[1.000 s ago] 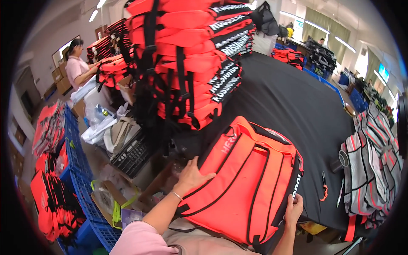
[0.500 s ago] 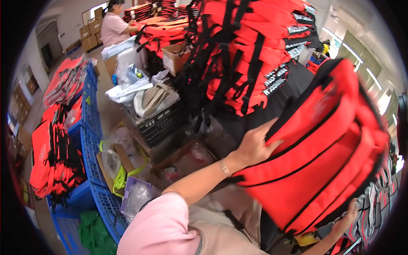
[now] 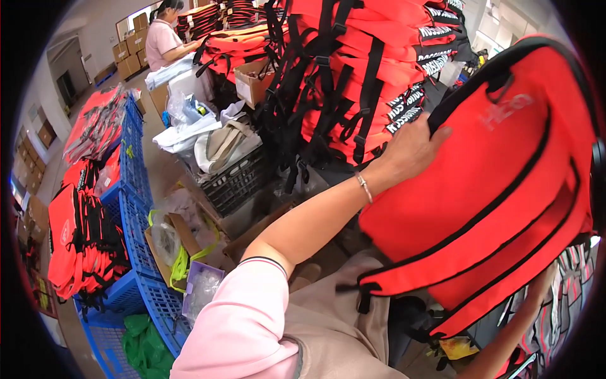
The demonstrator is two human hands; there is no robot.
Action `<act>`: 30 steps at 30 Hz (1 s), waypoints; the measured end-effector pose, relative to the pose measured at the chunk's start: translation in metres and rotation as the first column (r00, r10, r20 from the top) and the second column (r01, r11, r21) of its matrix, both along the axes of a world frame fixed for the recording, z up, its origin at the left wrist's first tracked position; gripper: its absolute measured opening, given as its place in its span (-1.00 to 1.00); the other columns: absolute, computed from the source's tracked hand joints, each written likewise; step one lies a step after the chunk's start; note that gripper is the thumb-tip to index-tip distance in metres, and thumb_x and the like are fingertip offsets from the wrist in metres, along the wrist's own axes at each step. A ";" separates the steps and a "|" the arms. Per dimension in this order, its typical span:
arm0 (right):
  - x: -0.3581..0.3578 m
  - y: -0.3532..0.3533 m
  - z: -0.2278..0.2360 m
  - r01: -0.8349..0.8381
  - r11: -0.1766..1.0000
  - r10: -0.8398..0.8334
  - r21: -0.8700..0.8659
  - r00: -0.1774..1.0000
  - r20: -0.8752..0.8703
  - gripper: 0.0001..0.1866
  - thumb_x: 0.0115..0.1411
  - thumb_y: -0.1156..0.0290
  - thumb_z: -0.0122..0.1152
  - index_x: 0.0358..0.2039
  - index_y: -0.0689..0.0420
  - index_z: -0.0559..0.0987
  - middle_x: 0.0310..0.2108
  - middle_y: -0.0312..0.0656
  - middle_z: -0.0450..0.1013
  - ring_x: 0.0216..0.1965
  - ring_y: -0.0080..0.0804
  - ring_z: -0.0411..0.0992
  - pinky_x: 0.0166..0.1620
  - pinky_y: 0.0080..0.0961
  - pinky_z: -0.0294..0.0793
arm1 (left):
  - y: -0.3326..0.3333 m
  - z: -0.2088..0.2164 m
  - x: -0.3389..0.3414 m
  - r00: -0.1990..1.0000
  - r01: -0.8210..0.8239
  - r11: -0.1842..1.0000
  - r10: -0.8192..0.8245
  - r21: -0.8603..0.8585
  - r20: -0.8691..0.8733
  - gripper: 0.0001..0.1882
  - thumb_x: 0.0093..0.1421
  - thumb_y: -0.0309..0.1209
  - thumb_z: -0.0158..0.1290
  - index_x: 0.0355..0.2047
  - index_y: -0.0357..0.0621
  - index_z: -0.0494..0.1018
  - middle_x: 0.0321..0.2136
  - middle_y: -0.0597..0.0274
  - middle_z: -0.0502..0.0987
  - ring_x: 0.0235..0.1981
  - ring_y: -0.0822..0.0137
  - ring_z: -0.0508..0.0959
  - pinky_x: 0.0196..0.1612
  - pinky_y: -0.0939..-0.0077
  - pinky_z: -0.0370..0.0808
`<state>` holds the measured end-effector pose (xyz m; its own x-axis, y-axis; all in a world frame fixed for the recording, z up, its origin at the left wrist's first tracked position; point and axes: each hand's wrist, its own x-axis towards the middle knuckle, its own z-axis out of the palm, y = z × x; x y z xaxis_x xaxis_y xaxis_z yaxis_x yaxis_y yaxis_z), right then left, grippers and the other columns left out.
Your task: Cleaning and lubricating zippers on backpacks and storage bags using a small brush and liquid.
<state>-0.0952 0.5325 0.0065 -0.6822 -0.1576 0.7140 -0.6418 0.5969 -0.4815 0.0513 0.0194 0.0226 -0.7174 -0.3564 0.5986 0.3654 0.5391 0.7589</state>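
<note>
A large red backpack [image 3: 454, 189] with black piping hangs tilted in front of me on the right. My left hand [image 3: 413, 150] is closed on its black-trimmed upper left edge, thumb against the red cloth. Its front flap and pocket layers droop toward the lower left, and a short black strap dangles at their corner. My right forearm reaches up from the lower edge to the bag's lower right side; the bag hides the right hand and its fingers.
Behind stands a tall stack of red backpacks [image 3: 360, 82] with hanging black straps. Blue plastic crates [image 3: 136, 221] with red bags line the left. A black crate [image 3: 237, 180] holds pale cloth. Grey-and-red bags [image 3: 568, 297] lie at right. A co-worker [image 3: 164, 44] stands far left.
The backpack has risen and turned, with more of its red upper panel facing me. My left hand moved up and right with it. My right hand has gone out of sight behind the bag.
</note>
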 end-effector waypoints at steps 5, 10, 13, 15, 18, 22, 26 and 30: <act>0.016 -0.044 -0.112 0.171 0.893 0.089 -0.417 0.840 0.534 -0.68 0.30 0.13 0.14 -0.54 0.01 0.46 -0.63 -0.50 0.22 -0.60 -0.69 0.13 -0.53 -0.52 0.13 | -0.025 -0.093 -0.034 0.838 0.105 0.990 -0.037 -0.093 0.545 -0.35 0.27 0.07 -0.07 -0.19 -0.46 0.44 -0.32 -0.39 0.51 -0.20 -0.22 0.56 -0.16 0.04 0.46; 0.078 -0.100 -0.177 0.188 0.967 0.022 -0.174 0.615 0.788 -0.29 0.25 0.26 0.18 0.30 0.28 0.15 -0.22 -0.15 0.44 -0.35 -0.55 0.33 -0.35 -0.57 0.35 | -0.057 -0.184 0.033 0.853 -0.114 0.988 0.041 0.109 0.520 -0.26 0.24 0.08 -0.05 0.11 -0.42 0.35 0.00 -0.23 0.50 0.08 -0.01 0.49 0.10 0.33 0.41; 0.110 -0.105 -0.180 0.179 0.946 0.117 -0.272 0.592 0.797 -0.30 0.21 0.26 0.24 0.24 0.35 0.21 -0.15 -0.16 0.45 -0.27 -0.49 0.41 -0.22 -0.54 0.44 | -0.045 -0.237 0.101 0.862 -0.057 0.816 -0.250 0.575 0.440 -0.26 0.33 -0.03 -0.01 0.32 -0.30 0.12 0.29 0.13 0.25 0.27 0.33 0.27 0.30 0.39 0.21; 0.113 -0.111 -0.182 0.127 0.914 0.214 -0.385 0.655 0.724 -0.31 0.19 0.29 0.26 0.23 0.34 0.23 -0.15 -0.18 0.46 -0.25 -0.49 0.43 -0.17 -0.53 0.46 | -0.012 -0.248 0.140 0.813 0.244 0.173 -0.572 0.954 -0.105 -0.18 0.33 0.02 -0.02 0.40 -0.16 -0.05 0.37 0.13 0.07 0.37 0.27 0.11 0.36 0.32 0.13; 0.100 -0.118 -0.162 0.020 0.969 0.163 -0.245 0.697 0.698 -0.36 0.11 0.42 0.30 0.18 0.32 0.31 -0.15 -0.21 0.48 -0.21 -0.47 0.46 -0.09 -0.51 0.47 | -0.009 -0.222 0.142 0.744 0.244 0.268 -0.668 0.932 -0.003 -0.31 0.19 -0.29 0.15 0.27 -0.27 0.19 0.18 0.06 0.38 0.17 0.21 0.41 0.23 0.31 0.36; 0.095 -0.079 -0.082 -0.024 0.937 0.281 -0.347 0.642 0.713 -0.45 -0.06 0.56 0.23 0.03 0.25 0.46 -0.24 -0.25 0.51 -0.31 -0.46 0.49 -0.12 -0.52 0.51 | -0.019 -0.112 0.121 0.693 0.314 0.190 -0.715 0.930 -0.088 -0.43 0.13 -0.39 0.10 0.15 -0.34 0.32 0.03 0.04 0.50 0.02 0.19 0.54 0.12 0.29 0.46; 0.045 -0.021 0.003 -0.202 0.955 0.297 -0.218 0.631 0.717 -0.56 0.12 0.30 0.14 0.01 0.20 0.49 -0.28 -0.27 0.52 -0.36 -0.56 0.51 -0.29 -0.64 0.51 | -0.016 0.008 0.088 0.657 0.441 0.042 -0.696 0.897 -0.291 -0.66 0.24 -0.34 -0.02 -0.02 -0.22 0.40 -0.17 0.12 0.56 -0.15 0.24 0.59 0.02 0.29 0.52; -0.061 0.250 -0.068 -0.300 0.911 0.412 -0.283 0.693 0.592 -0.57 0.14 0.31 0.13 0.01 0.21 0.49 -0.28 -0.26 0.52 -0.36 -0.54 0.52 -0.28 -0.62 0.52 | 0.030 0.102 -0.002 0.456 0.637 0.003 -0.808 0.771 -0.374 -0.66 0.30 -0.24 -0.16 -0.17 -0.22 0.48 -0.27 0.19 0.59 -0.26 0.31 0.61 -0.12 0.39 0.56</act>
